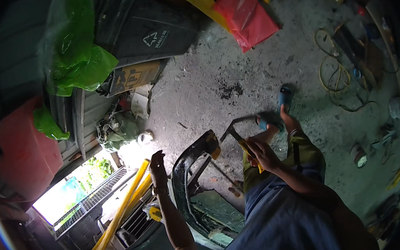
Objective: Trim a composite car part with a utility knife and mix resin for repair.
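My right hand [262,153] is wrapped round the yellow and black handle of a hammer [241,142]. The tool's dark head points up and left, above the floor in front of my legs. A glossy black curved part [183,164], with a brownish block at its upper end, stands between my arms. To the left of that part, my left hand [159,169] is raised with its fingers bent together. Whether it holds anything small cannot be made out. Close beside this hand are yellow bars [130,192], leaning at a slant.
A dark bin [141,29], a cardboard box [135,77] and a green plastic sheet [75,57] stand at the upper left. Below them is a red container [24,152]. A red bag [246,15] lies at the top. Coiled cable [335,77] rests on the floor at right.
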Tool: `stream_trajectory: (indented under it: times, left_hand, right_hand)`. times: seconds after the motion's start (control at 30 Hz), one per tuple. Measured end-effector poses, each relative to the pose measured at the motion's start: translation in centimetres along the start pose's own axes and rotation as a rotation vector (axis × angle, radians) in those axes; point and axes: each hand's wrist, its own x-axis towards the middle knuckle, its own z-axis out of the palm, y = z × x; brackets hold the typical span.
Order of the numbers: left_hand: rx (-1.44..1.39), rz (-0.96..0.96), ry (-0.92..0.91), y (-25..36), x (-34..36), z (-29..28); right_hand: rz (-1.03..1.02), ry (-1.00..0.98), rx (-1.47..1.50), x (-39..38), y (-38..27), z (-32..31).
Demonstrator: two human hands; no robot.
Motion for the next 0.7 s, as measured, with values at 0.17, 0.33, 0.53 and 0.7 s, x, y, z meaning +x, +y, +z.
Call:
stream_trajectory:
  times: [0.17,0.33,0.53,0.7]
  left_hand:
    - [-0.055,0.051,-0.373,-2.6,1.5,0.8]
    - [-0.296,-0.283,-0.78,-1.9,5.6,3.9]
    - [-0.361,-0.112,-0.945,-4.8,6.5,5.1]
    - [-0.656,-0.586,-0.961,-9.6,4.6,4.8]
  right_hand:
    - [0.174,0.012,0.091,1.6,-1.1,5.0]
    - [0.129,-0.027,0.247,2.0,1.1,6.6]
    - [0.11,-0.071,0.135,3.2,1.7,6.0]
    - [0.09,-0.14,0.066,3.5,1.9,5.2]
